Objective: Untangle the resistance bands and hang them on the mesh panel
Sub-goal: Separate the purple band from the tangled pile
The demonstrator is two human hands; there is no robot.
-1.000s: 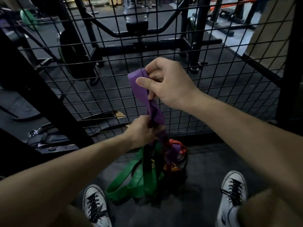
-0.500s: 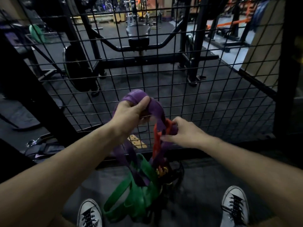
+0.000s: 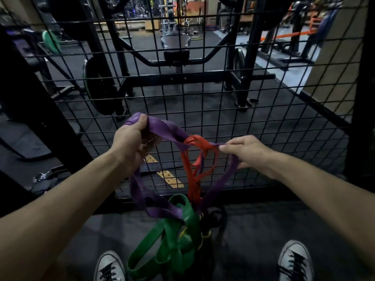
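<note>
Head view, looking down at two bare forearms before a black wire mesh panel (image 3: pixel 203 110). The left hand (image 3: pixel 129 142) has its grip closed round the upper bend of a purple resistance band (image 3: pixel 162 129), thumb on top of the strap. The right hand (image 3: pixel 246 152) pinches a narrower stretch of the same purple band between thumb and fingertips, so that the strap spans between the two hands just in front of the mesh without touching it visibly. A red resistance band (image 3: pixel 191 165) is knotted round the purple one midway between the hands and hangs down from there. Below, both pass into a tangle with a green resistance band (image 3: pixel 172 246) and a black band (image 3: pixel 216 217), whose lower loops reach the dark rubber floor (image 3: pixel 253 236) between two white lace-up sneakers, left (image 3: pixel 110 266) and right (image 3: pixel 294 260). Behind the mesh stand a black rack frame (image 3: pixel 249 57) and a weight plate (image 3: pixel 97 86).
</note>
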